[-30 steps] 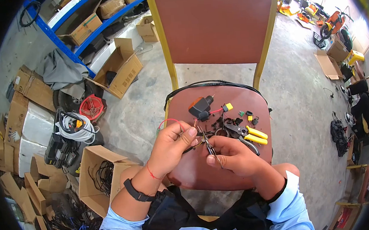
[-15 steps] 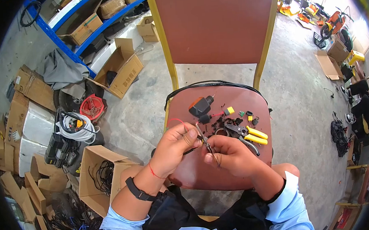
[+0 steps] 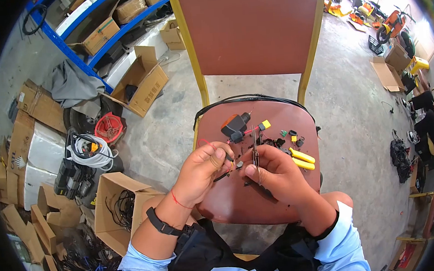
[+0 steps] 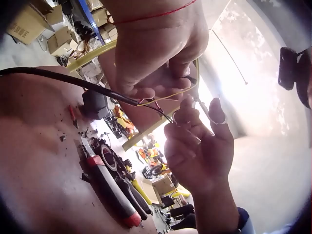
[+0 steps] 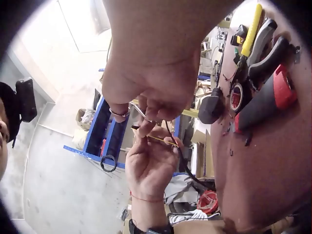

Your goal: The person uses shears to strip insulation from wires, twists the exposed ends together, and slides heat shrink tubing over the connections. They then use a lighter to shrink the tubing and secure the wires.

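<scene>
My left hand (image 3: 202, 174) pinches thin wires between thumb and fingers, among them a red wire (image 3: 208, 143). In the left wrist view, thin dark and yellow wires come out of the end of a black cable (image 4: 73, 80) beside that hand (image 4: 161, 44). A slim metal hand tool (image 3: 255, 145) stands upright in my right hand (image 3: 275, 174), its tips pointing away from me. One of its loop handles is around a finger of the right hand (image 4: 200, 151). The dark wires reach the right fingers; whether those grip them, I cannot tell.
On the chair seat (image 3: 227, 210) lie a black-and-orange lamp (image 3: 235, 125), a yellow connector (image 3: 264, 125), yellow-handled pliers (image 3: 303, 159), black scraps and a red-and-black tool (image 4: 109, 187). A coiled black cable (image 3: 247, 97) rests along the back edge. Open cardboard boxes (image 3: 112, 208) stand at left.
The metal tool has swung from the left fingertips to upright, and my right hand has shifted slightly right. The left fingers have shifted slightly around the wires.
</scene>
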The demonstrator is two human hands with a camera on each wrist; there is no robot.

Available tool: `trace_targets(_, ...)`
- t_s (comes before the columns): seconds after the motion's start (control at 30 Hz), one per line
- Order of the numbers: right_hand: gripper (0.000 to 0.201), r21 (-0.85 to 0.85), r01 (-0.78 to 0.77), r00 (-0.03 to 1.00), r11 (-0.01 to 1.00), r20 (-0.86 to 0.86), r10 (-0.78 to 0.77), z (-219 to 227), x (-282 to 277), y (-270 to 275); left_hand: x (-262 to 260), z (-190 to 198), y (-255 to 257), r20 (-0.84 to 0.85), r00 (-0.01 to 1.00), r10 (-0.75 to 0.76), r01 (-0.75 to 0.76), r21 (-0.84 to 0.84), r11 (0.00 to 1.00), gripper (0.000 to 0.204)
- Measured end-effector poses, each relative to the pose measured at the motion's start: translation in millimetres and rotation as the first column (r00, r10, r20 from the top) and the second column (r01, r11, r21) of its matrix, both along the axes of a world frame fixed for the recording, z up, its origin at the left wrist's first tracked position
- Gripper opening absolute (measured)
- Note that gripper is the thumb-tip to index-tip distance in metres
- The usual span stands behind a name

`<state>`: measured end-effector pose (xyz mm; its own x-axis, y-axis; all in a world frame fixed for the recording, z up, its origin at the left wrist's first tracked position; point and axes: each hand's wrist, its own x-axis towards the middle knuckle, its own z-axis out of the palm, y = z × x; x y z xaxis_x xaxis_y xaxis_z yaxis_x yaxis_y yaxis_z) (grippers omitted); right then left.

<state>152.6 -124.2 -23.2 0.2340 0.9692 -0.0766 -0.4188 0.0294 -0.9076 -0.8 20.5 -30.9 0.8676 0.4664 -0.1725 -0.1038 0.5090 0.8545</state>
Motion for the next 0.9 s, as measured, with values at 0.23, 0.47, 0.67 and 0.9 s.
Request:
trace_targets(0.23, 0.031, -0.069, 0.087, 0.982, 0.994, 0.175, -0.074, -5, -1, 2, 6, 7, -8, -0.061, 0.995, 0.082, -0.069, 0.189, 0.98, 0.025)
trace_targets(0.47, 0.033, -0.006, 0.124, 0.985, 0.992, 0.12, -0.123, -7, -1, 3, 4, 5, -8, -0.113, 0.991, 0.073, -0.037, 0.293, 0.956, 0.023)
trace_targets(0.67, 0.031, -0.034, 0.124, 0.988, 0.992, 0.1, -0.12, -6, -4, 4, 4, 8, -12, -0.172, 0.978, 0.114, -0.055, 0.315, 0.948, 0.02)
trace_targets(0.9, 0.029, -0.093, 0.173, 0.981, 0.981, 0.104, -0.163, -10, -4, 5, 5, 16, -13, -0.217, 0.971, 0.098, 0.0, 0.413, 0.911, 0.025)
